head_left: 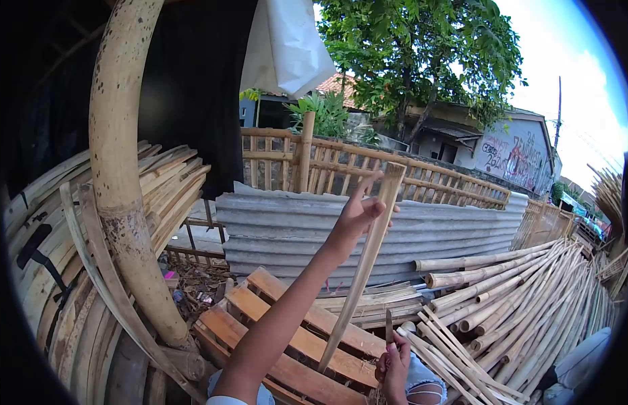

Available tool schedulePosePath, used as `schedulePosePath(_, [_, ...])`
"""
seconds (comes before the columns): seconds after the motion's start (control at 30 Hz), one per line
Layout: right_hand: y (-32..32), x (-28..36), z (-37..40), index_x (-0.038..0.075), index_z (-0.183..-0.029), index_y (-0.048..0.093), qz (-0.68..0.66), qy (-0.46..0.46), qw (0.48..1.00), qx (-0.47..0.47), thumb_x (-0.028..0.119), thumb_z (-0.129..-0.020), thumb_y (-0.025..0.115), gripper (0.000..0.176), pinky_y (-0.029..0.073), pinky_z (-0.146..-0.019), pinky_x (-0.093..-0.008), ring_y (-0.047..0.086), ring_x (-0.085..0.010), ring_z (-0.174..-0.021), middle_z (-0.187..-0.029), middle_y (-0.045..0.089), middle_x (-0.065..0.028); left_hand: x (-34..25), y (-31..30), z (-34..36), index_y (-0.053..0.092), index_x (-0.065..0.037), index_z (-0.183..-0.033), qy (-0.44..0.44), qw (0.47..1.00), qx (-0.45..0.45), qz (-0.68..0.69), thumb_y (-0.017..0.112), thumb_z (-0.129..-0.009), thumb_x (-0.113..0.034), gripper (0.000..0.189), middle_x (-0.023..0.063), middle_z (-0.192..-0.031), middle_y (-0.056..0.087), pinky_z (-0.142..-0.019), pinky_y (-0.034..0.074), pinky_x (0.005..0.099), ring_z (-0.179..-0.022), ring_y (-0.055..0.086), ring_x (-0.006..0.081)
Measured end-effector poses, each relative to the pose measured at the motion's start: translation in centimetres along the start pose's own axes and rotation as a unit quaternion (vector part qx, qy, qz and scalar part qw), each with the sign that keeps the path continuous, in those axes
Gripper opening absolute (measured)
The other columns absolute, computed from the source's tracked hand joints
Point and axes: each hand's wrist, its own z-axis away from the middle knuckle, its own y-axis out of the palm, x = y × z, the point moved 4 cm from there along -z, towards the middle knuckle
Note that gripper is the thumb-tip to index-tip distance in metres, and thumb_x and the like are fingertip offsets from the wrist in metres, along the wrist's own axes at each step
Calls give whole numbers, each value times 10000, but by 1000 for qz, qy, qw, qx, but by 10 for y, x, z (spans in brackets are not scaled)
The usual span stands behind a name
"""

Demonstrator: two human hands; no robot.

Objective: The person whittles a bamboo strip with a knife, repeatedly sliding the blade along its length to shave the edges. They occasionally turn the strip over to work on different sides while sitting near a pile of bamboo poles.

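A long split bamboo strip (365, 270) stands tilted, its lower end at the slatted wooden bench (287, 364) and its upper end leaning to the right. Near the top of that strip is my left hand (358, 217), arm stretched out. Its fingers reach behind and around the strip, with a fingertip showing on the far side. Low in the view, my right hand (393, 370) is closed around a knife (389, 325), blade pointing up. The knife is apart from the strip, and the hand covers most of its handle.
Bamboo poles (489, 304) lie in a large pile at the right. At the left, a thick bamboo post (122, 135) rises before stacked bamboo strips (169, 182), with a saw-like tool (44, 260) on them. Corrugated sheeting (368, 229) and a bamboo fence (422, 177) stand ahead.
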Motion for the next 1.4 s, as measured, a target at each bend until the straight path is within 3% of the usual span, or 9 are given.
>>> schedulePosePath(0.23, [-14,32,-6,109,-1249,405,45,-42,998,21,331,-996,408,336,237,-304,-222,309,-84,-326,-475,376,-13,53,2,47,417,-88,-1220,-55,991,-100,-74,668,-871,-331,493,53,-819,579,-490,472,218,-638,576,103])
schedulePosePath(0.37, [-19,75,-23,23,-1027,585,173,-140,974,51,346,-1014,372,387,215,-333,-215,293,-53,-350,-477,361,36,46,9,59,473,-86,-898,-91,985,-139,-54,596,-911,-293,241,-21,-558,399,-350,351,176,-391,378,39])
schedulePosePath(0.43, [-15,113,-35,-4,-920,644,272,-182,944,32,322,-997,433,395,281,-435,-274,406,-85,-435,-471,428,-13,51,17,63,442,-102,-843,-129,990,-17,63,571,-923,-314,260,-20,-560,403,-344,337,170,-399,385,41])
schedulePosePath(0.63, [39,212,-51,9,-877,564,459,-431,767,124,315,-879,616,311,372,-494,-374,525,-311,-516,-572,510,-141,50,38,68,411,-104,-803,-121,980,52,147,562,-922,-361,321,-26,-535,358,-332,280,164,-394,321,34])
schedulePosePath(0.73, [63,232,-59,25,-846,541,483,-451,737,139,356,-877,617,341,372,-492,-386,535,-313,-514,-573,526,-132,52,42,69,430,-98,-831,-97,981,67,155,595,-900,-388,340,-34,-576,402,-344,292,151,-397,361,15])
schedulePosePath(1.03, [90,247,-60,113,-742,510,657,-589,456,114,474,-881,570,392,366,-417,-348,556,-230,-442,-529,545,-32,63,42,69,404,-100,-782,-76,991,35,105,551,-857,-612,538,-51,-515,354,-329,225,164,-374,299,11])
schedulePosePath(1.17, [97,283,-61,121,-735,511,656,-589,471,-1,511,-893,533,421,357,-421,-345,535,-218,-421,-531,556,-19,53,45,68,403,-96,-775,-104,988,1,112,547,-917,-482,436,-49,-489,318,-321,197,187,-359,265,12])
schedulePosePath(1.33, [100,259,-61,121,-752,536,691,-574,422,123,512,-882,548,412,350,-425,-354,507,-240,-417,-546,558,-32,48,41,70,467,-55,-905,-82,996,-41,24,578,-906,-202,184,-41,-536,384,-345,239,184,-378,309,19])
schedulePosePath(1.4, [103,275,-61,117,-723,522,680,-551,478,77,495,-873,567,409,351,-433,-371,510,-253,-427,-548,555,-41,51,39,71,467,-40,-951,-82,996,-46,7,577,-887,-132,157,-38,-570,414,-363,270,185,-404,342,24])
